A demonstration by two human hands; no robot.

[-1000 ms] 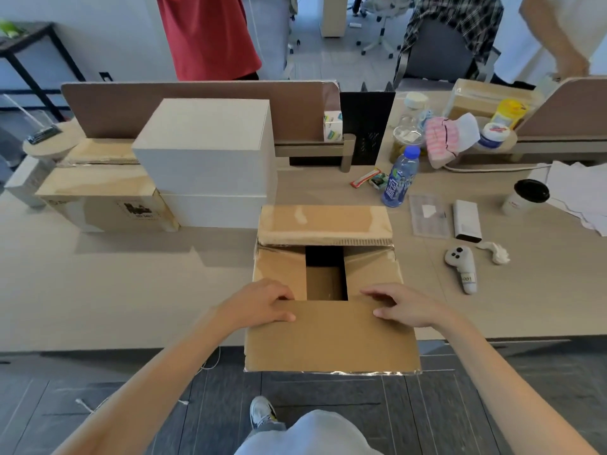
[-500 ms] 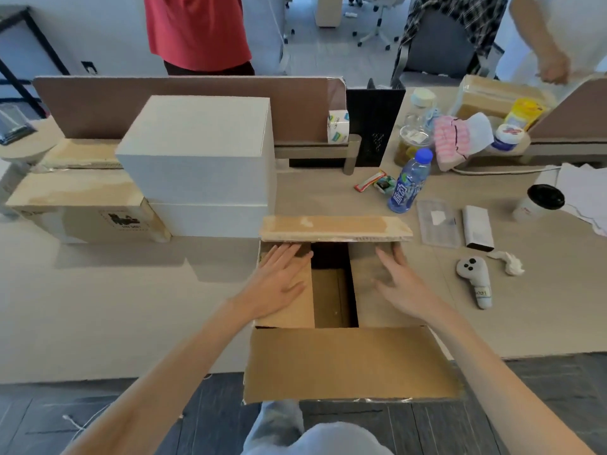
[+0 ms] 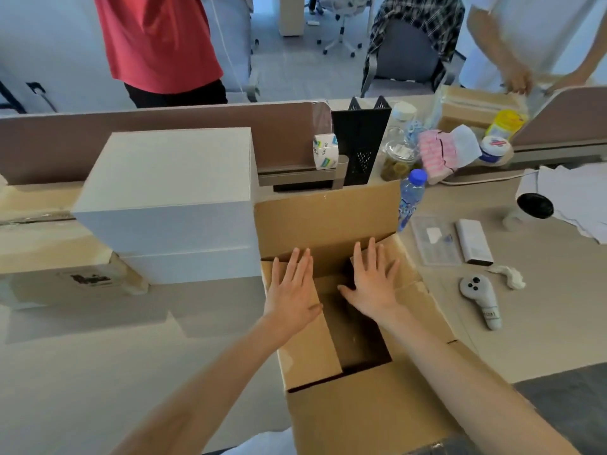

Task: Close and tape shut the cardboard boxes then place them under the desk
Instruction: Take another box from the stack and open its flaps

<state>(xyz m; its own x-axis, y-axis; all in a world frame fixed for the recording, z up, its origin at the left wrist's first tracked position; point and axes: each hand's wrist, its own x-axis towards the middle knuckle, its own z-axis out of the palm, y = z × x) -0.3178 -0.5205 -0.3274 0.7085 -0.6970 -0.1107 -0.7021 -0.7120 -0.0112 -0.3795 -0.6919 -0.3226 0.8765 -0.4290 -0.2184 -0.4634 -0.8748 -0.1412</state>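
Note:
A brown cardboard box point(image 3: 368, 412) stands at the desk's near edge in front of me. Its two side flaps are folded inward, with a dark gap between them. My left hand point(image 3: 292, 290) lies flat, fingers straight, on the left flap. Flat on the right flap lies my right hand point(image 3: 371, 284). The far flap point(image 3: 328, 218) stands upright just beyond my fingertips. The near flap hangs out toward me. A roll of printed tape point(image 3: 325, 151) sits on the divider ledge behind the box.
Two stacked white boxes point(image 3: 170, 198) stand left of the box, with taped brown boxes point(image 3: 42, 251) further left. To the right lie a water bottle point(image 3: 410, 198), a controller point(image 3: 481, 298), a power bank point(image 3: 473, 241) and a cup point(image 3: 528, 210). People stand behind the divider.
Both hands slid forward from the near flap onto the side flaps and now reach toward the far flap. The far flap has risen from nearly flat to upright.

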